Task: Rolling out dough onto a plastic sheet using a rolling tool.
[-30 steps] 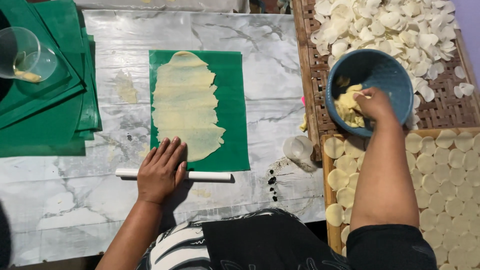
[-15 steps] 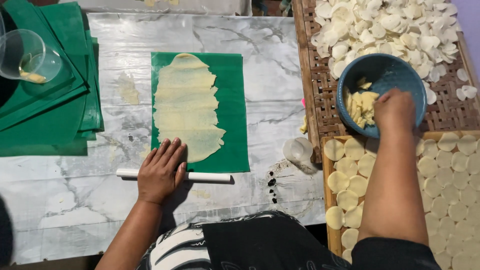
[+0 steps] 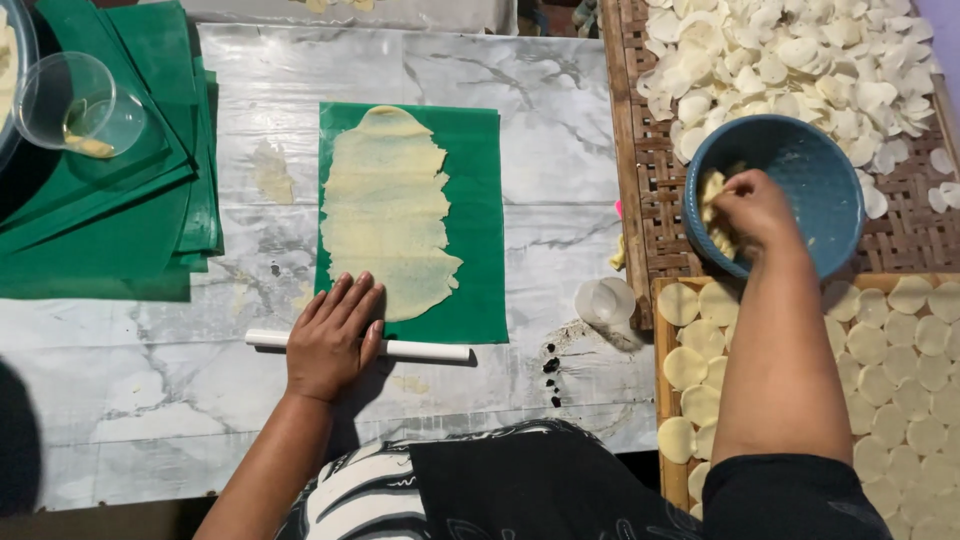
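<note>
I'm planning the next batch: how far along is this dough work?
Done: a thin dough sheet lies rolled out on the green mat, and the tray holds rows of cut rounds. In hand: the left hand rests on the white roller; the right hand reaches into the blue bowl. Left: the sheet is uncut.

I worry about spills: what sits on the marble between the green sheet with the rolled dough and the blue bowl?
In the head view, a small clear plastic cup lies there, by the woven tray's edge; beside it are dark specks.

Bare forearms, dark clothing

A black short sleeve (image 3: 790, 495) covers one upper arm; the black top (image 3: 540, 490) shows white curving stripes.
</note>
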